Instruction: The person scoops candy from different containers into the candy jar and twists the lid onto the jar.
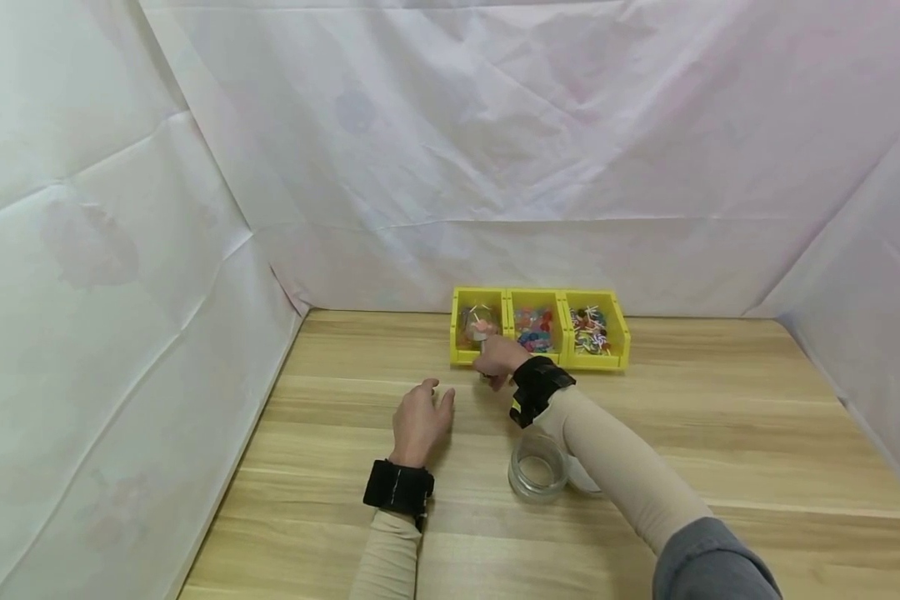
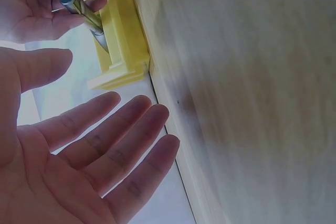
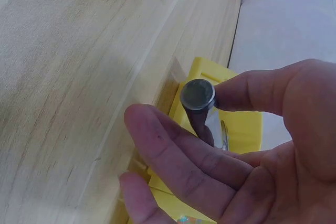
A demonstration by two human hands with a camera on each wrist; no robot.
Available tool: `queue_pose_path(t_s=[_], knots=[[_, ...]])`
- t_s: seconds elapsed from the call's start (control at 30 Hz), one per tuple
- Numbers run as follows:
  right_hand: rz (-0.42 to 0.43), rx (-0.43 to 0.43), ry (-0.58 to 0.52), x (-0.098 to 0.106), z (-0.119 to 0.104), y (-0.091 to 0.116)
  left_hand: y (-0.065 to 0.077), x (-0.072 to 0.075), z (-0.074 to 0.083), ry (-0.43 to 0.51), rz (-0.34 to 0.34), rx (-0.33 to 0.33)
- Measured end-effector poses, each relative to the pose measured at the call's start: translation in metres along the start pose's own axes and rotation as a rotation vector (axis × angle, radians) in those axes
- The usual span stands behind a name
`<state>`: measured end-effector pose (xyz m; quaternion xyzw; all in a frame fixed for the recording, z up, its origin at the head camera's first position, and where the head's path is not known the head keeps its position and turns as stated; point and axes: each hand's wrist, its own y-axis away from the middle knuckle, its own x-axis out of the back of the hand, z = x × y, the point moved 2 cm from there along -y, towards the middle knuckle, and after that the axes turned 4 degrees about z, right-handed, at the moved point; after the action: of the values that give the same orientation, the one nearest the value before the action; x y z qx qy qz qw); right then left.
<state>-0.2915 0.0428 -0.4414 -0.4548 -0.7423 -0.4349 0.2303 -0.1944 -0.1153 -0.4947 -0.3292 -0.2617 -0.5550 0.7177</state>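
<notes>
My right hand (image 1: 501, 357) holds a utensil by its shiny round metal handle (image 3: 198, 98), the thumb against one side and the fingers curled along the other. The handle's far end points into the left yellow bin (image 1: 466, 357), where its working end cannot be made out clearly. Inside that bin lie reddish-orange pieces and a white stick. My left hand (image 1: 417, 423) hovers low over the table, left of the bins, with fingers spread and nothing in it. In the left wrist view the yellow bin's edge (image 2: 126, 35) appears beyond the left fingers.
The middle bin holds colourful translucent candies (image 1: 532, 327); the right bin holds small lollipops (image 1: 590, 331). A glass jar (image 1: 537, 468) stands near the right forearm, with a pale round item (image 1: 585, 477) beside it, partly hidden by the sleeve. White cloth walls (image 1: 495, 167) surround the wooden table (image 1: 322, 400).
</notes>
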Motion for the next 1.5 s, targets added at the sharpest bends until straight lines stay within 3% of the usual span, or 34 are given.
queue_pose_path(t_s=[0.27, 0.57, 0.83, 1.5], knots=[[0.028, -0.039, -0.043, 0.001, 0.008, 0.003, 0.001, -0.002, 0.002, -0.006, -0.012, 0.006], [0.005, -0.044, -0.108, 0.007, 0.015, 0.008, 0.002, -0.002, 0.003, -0.006, -0.023, 0.008], [-0.003, -0.001, -0.145, 0.012, 0.016, 0.016, 0.002, -0.004, 0.004, -0.002, -0.038, 0.013], [0.136, 0.178, -0.100, 0.031, 0.004, 0.032, 0.004, -0.005, 0.004, 0.005, -0.030, -0.023]])
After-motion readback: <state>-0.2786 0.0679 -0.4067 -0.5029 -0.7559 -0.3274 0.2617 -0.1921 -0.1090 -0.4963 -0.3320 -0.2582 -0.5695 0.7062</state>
